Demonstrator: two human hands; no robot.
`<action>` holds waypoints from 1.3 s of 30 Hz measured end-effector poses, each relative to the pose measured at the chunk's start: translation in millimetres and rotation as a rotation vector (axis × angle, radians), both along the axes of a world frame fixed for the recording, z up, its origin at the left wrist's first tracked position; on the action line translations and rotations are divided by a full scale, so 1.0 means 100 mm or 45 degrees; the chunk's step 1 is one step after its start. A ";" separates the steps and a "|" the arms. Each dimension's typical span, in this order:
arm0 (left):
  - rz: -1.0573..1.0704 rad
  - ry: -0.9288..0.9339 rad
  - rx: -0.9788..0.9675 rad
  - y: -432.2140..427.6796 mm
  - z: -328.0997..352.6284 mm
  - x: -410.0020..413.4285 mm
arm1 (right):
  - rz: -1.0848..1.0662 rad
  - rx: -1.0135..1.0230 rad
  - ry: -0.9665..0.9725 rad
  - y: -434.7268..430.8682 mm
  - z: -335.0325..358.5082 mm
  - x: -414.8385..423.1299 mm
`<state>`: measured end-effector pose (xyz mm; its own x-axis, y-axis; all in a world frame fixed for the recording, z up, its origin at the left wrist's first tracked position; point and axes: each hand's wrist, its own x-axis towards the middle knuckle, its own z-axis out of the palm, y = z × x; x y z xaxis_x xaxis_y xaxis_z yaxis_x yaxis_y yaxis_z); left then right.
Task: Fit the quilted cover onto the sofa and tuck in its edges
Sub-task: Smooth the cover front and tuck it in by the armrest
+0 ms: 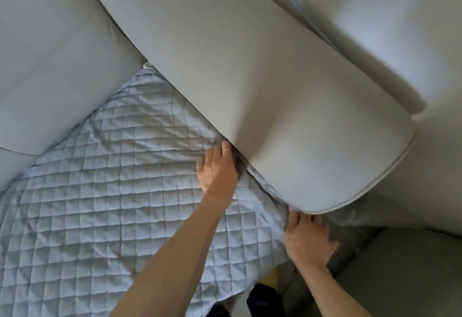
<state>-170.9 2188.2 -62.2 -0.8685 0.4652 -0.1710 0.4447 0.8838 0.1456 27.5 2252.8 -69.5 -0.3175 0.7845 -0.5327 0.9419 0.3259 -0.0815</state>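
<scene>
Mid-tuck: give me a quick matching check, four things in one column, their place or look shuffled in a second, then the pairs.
1 left hand
2 right hand
3 quilted cover
4 long grey cushion

A pale blue, spread over the seat
B at the cushion's front corner, on the cover's edge
C plain, with a piped edge
D ring on a finger, fingertips in the gap under the cushion

Pairs: 1-D, 2-B, 3-A, 4-C

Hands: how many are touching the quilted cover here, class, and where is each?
2. The left hand presses the quilted cover under the grey cushion, mid-picture; the right hand is at the cover's edge by the cushion's front corner, lower right. Fingertips are partly hidden.
</scene>
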 end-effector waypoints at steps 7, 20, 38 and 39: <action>0.575 -0.188 0.236 0.40 -0.26 0.09 | 0.173 -0.386 0.356 0.37 -0.42 0.12; -0.692 0.070 0.238 -0.47 -0.09 0.44 | 0.160 0.353 0.842 -0.44 0.18 0.10; -1.015 -0.135 -0.318 -0.09 -0.10 0.25 | 0.627 -0.077 0.301 -0.15 -0.16 -0.44; -0.999 -0.144 -0.307 -0.04 -0.10 0.24 | 0.650 -0.067 0.293 -0.13 -0.19 -0.43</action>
